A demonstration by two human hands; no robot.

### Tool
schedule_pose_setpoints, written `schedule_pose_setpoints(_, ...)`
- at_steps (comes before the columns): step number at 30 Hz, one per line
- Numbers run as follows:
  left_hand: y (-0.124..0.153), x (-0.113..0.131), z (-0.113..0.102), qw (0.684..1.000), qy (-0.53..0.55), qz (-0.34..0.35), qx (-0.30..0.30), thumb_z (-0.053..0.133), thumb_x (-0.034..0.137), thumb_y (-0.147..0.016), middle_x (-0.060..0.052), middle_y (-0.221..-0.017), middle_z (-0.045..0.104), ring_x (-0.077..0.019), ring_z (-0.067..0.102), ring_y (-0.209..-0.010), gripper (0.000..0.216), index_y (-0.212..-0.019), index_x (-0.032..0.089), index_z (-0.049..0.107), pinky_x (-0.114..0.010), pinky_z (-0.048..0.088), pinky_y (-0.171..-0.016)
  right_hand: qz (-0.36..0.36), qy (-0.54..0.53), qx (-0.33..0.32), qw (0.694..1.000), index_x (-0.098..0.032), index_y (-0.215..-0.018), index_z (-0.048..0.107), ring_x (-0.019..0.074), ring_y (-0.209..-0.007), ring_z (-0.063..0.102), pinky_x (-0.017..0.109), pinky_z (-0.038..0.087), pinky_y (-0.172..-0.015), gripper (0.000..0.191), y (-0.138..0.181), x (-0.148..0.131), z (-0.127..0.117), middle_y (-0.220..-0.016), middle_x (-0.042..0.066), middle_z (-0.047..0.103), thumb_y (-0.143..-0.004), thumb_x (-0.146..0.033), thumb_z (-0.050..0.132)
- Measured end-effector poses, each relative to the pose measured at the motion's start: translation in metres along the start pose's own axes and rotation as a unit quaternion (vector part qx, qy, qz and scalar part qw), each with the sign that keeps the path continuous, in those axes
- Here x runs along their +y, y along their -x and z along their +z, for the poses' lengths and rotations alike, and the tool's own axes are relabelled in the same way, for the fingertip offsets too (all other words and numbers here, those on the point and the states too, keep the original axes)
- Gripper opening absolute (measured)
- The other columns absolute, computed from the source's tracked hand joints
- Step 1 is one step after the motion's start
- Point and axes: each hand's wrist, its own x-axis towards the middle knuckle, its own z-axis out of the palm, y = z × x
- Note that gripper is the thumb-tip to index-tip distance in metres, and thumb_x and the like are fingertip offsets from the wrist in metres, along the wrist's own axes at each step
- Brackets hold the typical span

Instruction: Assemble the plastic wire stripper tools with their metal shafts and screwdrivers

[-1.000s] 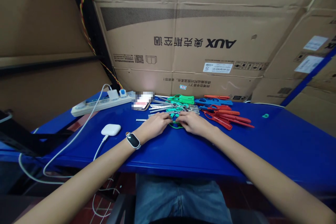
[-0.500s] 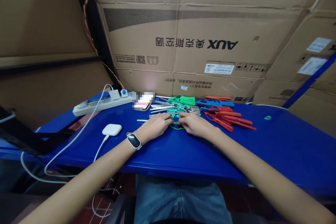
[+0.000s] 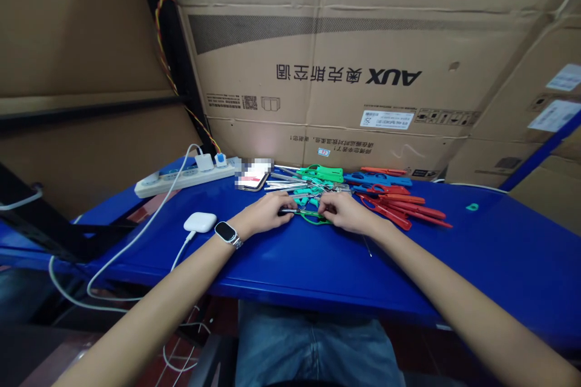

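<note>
My left hand [image 3: 275,211] is closed around a short dark rod-like piece [image 3: 287,211] that juts out to the right from its fingers. Beside it, my right hand [image 3: 339,208] is pinched; what its fingertips hold is hidden. A thin wire [image 3: 368,246] shows below the right wrist, its other end out of sight. Between the hands lies a green plastic lighter shell [image 3: 313,219] with a loop handle. Small teal triggers [image 3: 305,201] and metal tubes [image 3: 288,185] lie just behind the fingers.
Green shells [image 3: 327,173], blue shells [image 3: 379,179] and red shells [image 3: 394,208] are piled at the back. A phone [image 3: 254,175], a power strip [image 3: 181,179] and a white earbud case [image 3: 200,222] sit left. One teal piece [image 3: 472,207] lies far right. Cardboard [image 3: 345,42] stands behind.
My hands have moved apart, the right one to the right. The dark rod in my left fingers and the thin wire under my right wrist now show. The view has shifted slightly.
</note>
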Motion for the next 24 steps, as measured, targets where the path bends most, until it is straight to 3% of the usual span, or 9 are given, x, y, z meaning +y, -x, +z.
schedule_pose_setpoints(10, 0.0, 0.003, -0.001, 1.0, 0.015, 0.005, 0.008, 0.053, 0.021, -0.094, -0.008, -0.1, 0.068, -0.0182, 0.065, -0.086, 0.019, -0.1, 0.016, 0.069, -0.03, 0.051, -0.08, -0.003, 0.006, -0.003, 1.0, -0.016, -0.071, 0.065, 0.011, -0.063, 0.051, 0.022, 0.036, -0.064, 0.021, 0.001, -0.003, -0.003, -0.068, -0.002, 0.06, -0.073, 0.003, 0.057)
schedule_pose_setpoints(15, 0.0, 0.005, -0.001, 1.0, 0.017, 0.0, 0.008, 0.053, 0.02, -0.093, -0.007, -0.101, 0.066, -0.0179, 0.063, -0.086, 0.016, -0.1, 0.017, 0.067, -0.028, 0.051, -0.077, 0.025, 0.0, 0.005, 1.0, -0.017, -0.083, 0.069, 0.0109, -0.06, 0.052, 0.023, 0.038, -0.061, 0.009, 0.003, -0.004, -0.002, -0.072, -0.001, 0.063, -0.08, -0.01, 0.063)
schedule_pose_setpoints(20, -0.001, 0.005, 0.0, 0.999, 0.031, 0.002, 0.009, 0.055, 0.018, -0.092, -0.006, -0.101, 0.066, -0.0172, 0.063, -0.086, 0.013, -0.098, 0.017, 0.066, -0.028, 0.05, -0.078, 0.013, 0.033, 0.053, 0.998, -0.017, -0.103, 0.071, 0.0154, -0.075, 0.058, 0.028, 0.042, -0.071, 0.021, -0.004, -0.014, 0.01, -0.091, 0.005, 0.067, -0.085, -0.029, 0.067)
schedule_pose_setpoints(24, -0.002, 0.004, 0.0, 0.999, 0.037, -0.002, 0.013, 0.056, 0.019, -0.092, -0.006, -0.098, 0.067, -0.0175, 0.064, -0.086, 0.012, -0.098, 0.016, 0.066, -0.028, 0.05, -0.077, 0.018, 0.018, 0.043, 0.999, -0.018, -0.094, 0.072, 0.0148, -0.076, 0.058, 0.027, 0.042, -0.071, 0.012, -0.011, -0.018, 0.023, -0.089, 0.004, 0.067, -0.087, -0.024, 0.065)
